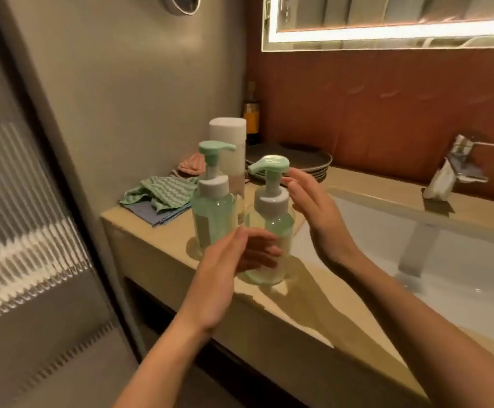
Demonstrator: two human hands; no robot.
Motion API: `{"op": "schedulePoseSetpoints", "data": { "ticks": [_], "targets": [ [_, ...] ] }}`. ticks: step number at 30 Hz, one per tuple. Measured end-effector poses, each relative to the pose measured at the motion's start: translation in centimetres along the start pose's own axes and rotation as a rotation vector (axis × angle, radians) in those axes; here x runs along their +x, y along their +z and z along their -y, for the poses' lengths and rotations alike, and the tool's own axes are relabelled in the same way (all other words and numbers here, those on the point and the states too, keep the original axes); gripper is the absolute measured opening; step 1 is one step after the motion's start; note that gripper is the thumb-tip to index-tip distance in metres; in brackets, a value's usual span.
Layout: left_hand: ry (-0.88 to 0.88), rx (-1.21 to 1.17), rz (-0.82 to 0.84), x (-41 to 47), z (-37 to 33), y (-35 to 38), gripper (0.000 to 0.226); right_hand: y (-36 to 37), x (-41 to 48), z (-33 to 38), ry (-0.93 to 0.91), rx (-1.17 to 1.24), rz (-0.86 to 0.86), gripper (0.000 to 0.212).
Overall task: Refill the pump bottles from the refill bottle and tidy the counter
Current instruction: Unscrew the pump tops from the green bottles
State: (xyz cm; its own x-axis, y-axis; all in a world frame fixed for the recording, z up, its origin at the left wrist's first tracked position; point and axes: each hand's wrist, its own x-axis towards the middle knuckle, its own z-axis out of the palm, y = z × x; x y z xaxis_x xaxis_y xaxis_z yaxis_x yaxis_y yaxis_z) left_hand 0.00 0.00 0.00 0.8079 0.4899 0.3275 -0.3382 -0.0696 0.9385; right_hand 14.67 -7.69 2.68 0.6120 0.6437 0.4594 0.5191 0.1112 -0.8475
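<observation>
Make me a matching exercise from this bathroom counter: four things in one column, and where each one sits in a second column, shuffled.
Things
1. green striped cloth
2. stack of plates
3. tap
4. tall white bottle

Places
A. behind the sink, on the right
B. directly behind the pump bottle nearer the cloths
C. at the left end of the counter, on a blue cloth
D. at the back, by the red-brown wall

Pairs: 1-C, 2-D, 3-A, 4-B

Left pump bottle beside right pump bottle on counter, refill bottle behind them, cloths left, sink right
</observation>
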Motion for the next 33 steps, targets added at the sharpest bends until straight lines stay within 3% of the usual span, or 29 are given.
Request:
{"op": "schedulePoseSetpoints", "data": {
  "ticks": [5,7,11,20,24,29,33],
  "targets": [
    [0.051,0.101,-0.283,0.1,-0.5,0.7,0.012,0.2,-1.1,0.9,0.040,-0.115,0.089,0.053],
    [0.057,0.199,-0.331,0.6,-0.5,0.9,0.027,0.1,-1.1,1.6,0.037,-0.156,0.085,0.048],
    [0.038,0.355,-0.252,1.8,0.8,0.9,0.064,0.3,-1.1,2.1,-0.003,-0.256,0.107,0.052],
    [0.073,0.441,-0.281,3.7,3.4,2.4,0.080,-0.5,0.5,2.3,-0.068,-0.291,0.062,0.024],
    [0.109,0.516,-0.359,4.4,4.1,2.5,0.073,-1.1,2.1,1.8,-0.056,-0.369,0.125,0.043],
    [0.071,0.554,-0.389,4.9,3.7,2.2,0.068,-1.3,3.0,2.3,-0.155,-0.389,0.146,0.045],
    [0.109,0.559,-0.397,5.0,3.6,2.7,0.063,-0.9,3.2,2.1,-0.235,-0.482,0.087,0.074]
  ]
}}
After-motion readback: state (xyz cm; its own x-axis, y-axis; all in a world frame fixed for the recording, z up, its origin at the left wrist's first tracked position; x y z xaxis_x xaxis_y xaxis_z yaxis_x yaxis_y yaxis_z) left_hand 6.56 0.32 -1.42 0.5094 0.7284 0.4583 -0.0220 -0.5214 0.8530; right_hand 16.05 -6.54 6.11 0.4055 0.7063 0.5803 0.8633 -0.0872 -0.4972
